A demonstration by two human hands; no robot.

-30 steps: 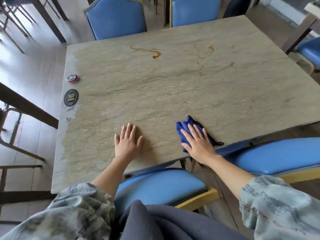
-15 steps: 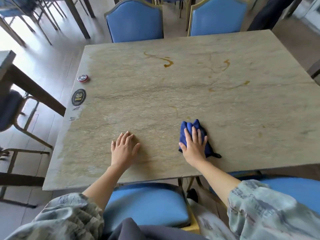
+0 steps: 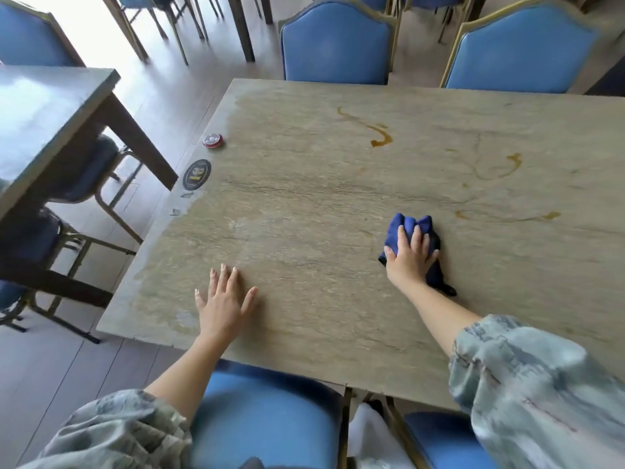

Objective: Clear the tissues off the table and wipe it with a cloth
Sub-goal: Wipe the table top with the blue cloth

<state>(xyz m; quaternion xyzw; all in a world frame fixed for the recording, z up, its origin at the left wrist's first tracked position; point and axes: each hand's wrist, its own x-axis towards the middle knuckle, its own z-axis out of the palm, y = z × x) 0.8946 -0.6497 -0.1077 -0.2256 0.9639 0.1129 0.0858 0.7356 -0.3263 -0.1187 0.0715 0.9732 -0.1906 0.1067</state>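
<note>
A bunched dark blue cloth lies on the beige stone table, right of its middle. My right hand presses down on the cloth with straight fingers spread over it. Flat on the tabletop near the front edge rests my left hand, fingers spread, holding nothing. Brown liquid streaks mark the far half of the table, more streaks lie just beyond the cloth. No tissues show on the table.
A small red round button and a black round sticker sit at the table's left edge. Blue chairs stand at the far side and under the near edge. Another table stands to the left.
My right hand has pushed the cloth farther from the near edge, toward the stains. The left hand has stayed flat on the table. The view has shifted forward.
</note>
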